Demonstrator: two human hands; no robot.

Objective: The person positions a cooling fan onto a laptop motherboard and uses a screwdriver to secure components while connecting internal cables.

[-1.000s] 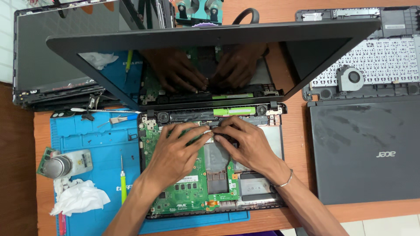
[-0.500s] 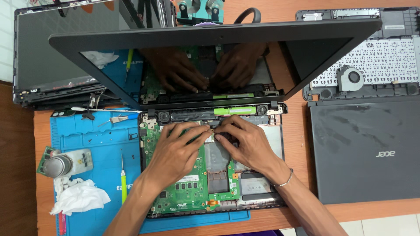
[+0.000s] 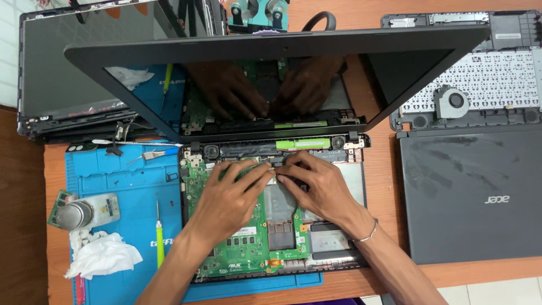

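- One opened laptop [image 3: 271, 169] lies on a blue mat [image 3: 121, 181]; two more closed dark machines and one loose keyboard panel [image 3: 485, 79] sit around it.
- Its green motherboard [image 3: 237, 248] is exposed.
- The left hand [image 3: 231, 195] and right hand [image 3: 319, 186] meet near the hinge, fingertips pinched on something small; what it is cannot be told.
- The step looks like fine connector work; a steady, light touch comes next.
- One green screwdriver [image 3: 159, 237] rests nearby.

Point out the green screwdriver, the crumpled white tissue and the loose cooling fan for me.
green screwdriver [image 3: 160, 244]: head view, on its green handle.
crumpled white tissue [image 3: 103, 255]: head view, middle of the wad.
loose cooling fan [image 3: 451, 101]: head view, on the fan's round hub.
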